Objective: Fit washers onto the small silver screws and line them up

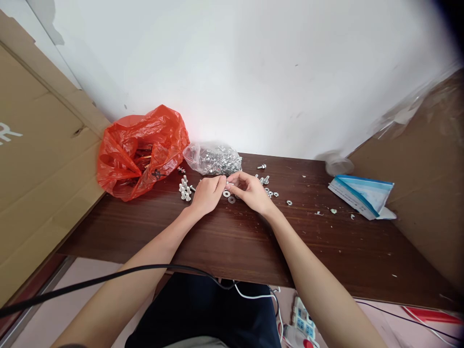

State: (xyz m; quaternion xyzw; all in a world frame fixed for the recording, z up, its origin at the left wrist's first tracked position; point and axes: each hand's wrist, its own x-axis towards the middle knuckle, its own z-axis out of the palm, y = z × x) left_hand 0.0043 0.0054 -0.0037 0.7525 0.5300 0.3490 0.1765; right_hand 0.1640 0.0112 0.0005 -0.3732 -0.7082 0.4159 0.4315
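My left hand point(210, 194) and my right hand point(250, 191) meet fingertip to fingertip above the brown table. Both have closed fingers around a small metal piece point(228, 182), mostly covered, perhaps a bolt. Just below the fingertips lie flat washers point(231, 199). Several bolts point(184, 188) stand in a cluster left of my left hand. To the right of my right hand are loose bolts point(266, 180) and several nuts point(270, 193). Behind my hands sits a clear plastic bag point(217, 159) full of metal hardware.
A red plastic bag point(145, 150) sits at the back left beside a cardboard box point(43, 145). On the right are a blue-and-white packet point(358, 195), a clear round container point(340, 165) and more cardboard point(420, 174). A black cable point(108, 277) crosses the near left.
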